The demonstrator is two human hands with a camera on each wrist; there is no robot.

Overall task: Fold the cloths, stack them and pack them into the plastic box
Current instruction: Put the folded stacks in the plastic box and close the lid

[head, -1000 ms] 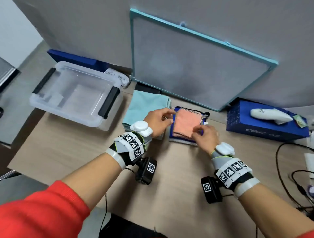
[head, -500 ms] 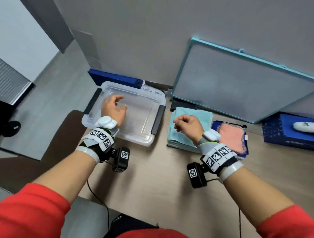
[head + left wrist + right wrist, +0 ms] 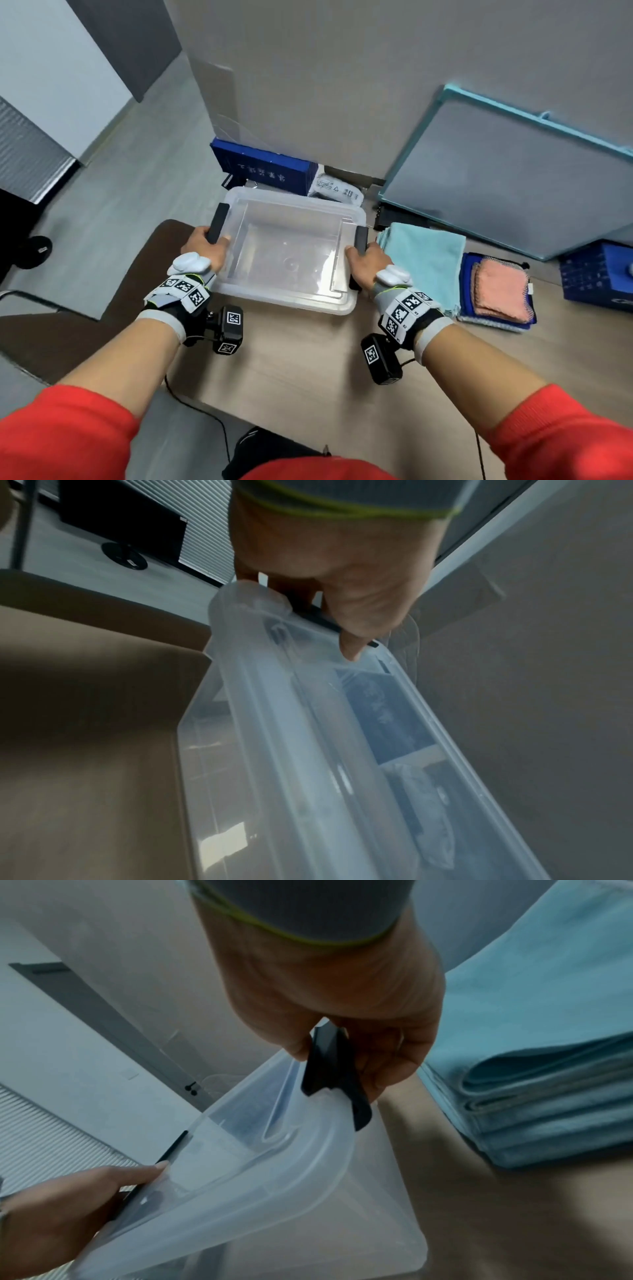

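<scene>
Clear plastic box (image 3: 291, 301) gripped at both ends on the table (image 3: 308, 370).
Left hand (image 3: 205, 248) and right hand (image 3: 364, 265) each curl round a black handle; folded cloths (image 3: 428, 260) lie just right.

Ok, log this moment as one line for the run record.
phase: opening box | left hand: grips left latch | right hand: grips right latch | plastic box: lid on, no cloths inside | folded cloths: beside box, unpacked
</scene>
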